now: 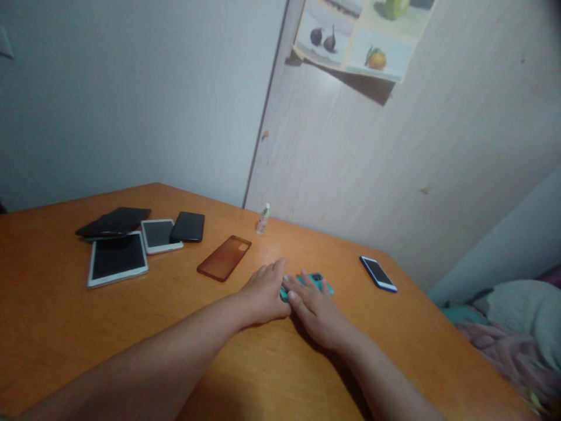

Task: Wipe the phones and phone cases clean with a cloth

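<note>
A teal smartphone lies on the table in front of me, its dark camera block showing at the far right end. My left hand grips the left end of this phone, with the thumb on the near side. Across the back of the phone my right hand lies flat with its fingers stretched out, covering much of it. Something small and whitish shows by the right fingertips, too little of it to name. Just beyond my left hand rests a translucent brown phone case.
At the left lie a white tablet, a smaller white tablet, a black tablet and a dark flat case. A small clear bottle stands near the wall. A blue-edged phone lies right on the wooden table.
</note>
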{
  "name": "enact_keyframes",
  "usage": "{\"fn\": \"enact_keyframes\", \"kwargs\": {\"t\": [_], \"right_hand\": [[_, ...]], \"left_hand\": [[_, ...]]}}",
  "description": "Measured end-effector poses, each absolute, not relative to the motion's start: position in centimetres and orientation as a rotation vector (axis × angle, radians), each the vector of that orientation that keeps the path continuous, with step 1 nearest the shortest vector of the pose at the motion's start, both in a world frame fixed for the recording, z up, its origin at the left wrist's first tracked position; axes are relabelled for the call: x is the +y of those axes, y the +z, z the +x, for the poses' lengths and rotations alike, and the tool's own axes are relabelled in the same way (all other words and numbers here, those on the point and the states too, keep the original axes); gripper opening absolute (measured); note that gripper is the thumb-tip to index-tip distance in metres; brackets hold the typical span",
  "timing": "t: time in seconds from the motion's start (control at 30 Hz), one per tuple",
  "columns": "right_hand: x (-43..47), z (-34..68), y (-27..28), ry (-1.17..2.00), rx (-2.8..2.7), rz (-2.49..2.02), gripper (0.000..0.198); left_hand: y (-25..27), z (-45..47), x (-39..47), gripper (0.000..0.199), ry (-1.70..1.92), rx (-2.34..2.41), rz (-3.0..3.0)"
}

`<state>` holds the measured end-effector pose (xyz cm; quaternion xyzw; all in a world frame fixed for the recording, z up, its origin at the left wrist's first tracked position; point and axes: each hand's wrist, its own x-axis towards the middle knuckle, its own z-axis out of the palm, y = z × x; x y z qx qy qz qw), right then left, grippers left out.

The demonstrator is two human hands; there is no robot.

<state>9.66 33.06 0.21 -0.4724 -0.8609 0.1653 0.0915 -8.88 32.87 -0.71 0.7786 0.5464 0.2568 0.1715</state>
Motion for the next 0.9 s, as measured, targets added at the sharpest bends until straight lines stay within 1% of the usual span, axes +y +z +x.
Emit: {"fn": "enact_keyframes", "kwargs": {"t": [0.07, 0.23, 0.33, 0.4, 0.5, 0.57, 0.67, 0.73, 0.9], "right_hand": [[33.1, 9.5, 0.1, 0.503, -2.598, -1.344, 0.054], [35.7, 12.1, -0.4, 0.291, -2.341, -1.805, 0.057], [35.9, 12.9, -0.5, 0.244, -2.314, -1.87, 0.056], [35.1, 12.6, -0.5, 0.312, -2.412, -1.75, 0.057], [34.2, 12.1, -0.2, 0.44, -2.535, -1.564, 0.058], [34.4, 12.4, -0.1, 0.418, -2.488, -1.633, 0.058], [35.2, 13.2, 0.0, 0.294, -2.339, -1.861, 0.058], [35.1, 13.2, 0.0, 0.266, -2.339, -1.888, 0.059], [33.5, 12.3, 0.4, 0.45, -2.596, -1.59, 0.059]], "left_hand": [[-0.8, -8.9, 33.0, 0.095, 0.736, 1.553, 2.212], [-0.6, -8.9, 32.9, 0.1, 0.697, 1.568, 2.201], [-0.5, -9.0, 32.8, 0.095, 0.691, 1.565, 2.223], [-0.4, -9.0, 32.8, 0.083, 0.7, 1.568, 2.242], [-0.3, -9.1, 32.8, 0.053, 0.696, 1.547, 2.297], [-0.2, -9.2, 32.8, 0.041, 0.667, 1.55, 2.329], [-0.1, -9.2, 32.8, 0.039, 0.632, 1.576, 2.338], [0.0, -9.2, 32.7, 0.04, 0.623, 1.588, 2.337], [-0.1, -9.2, 32.8, 0.041, 0.631, 1.575, 2.355]]}}
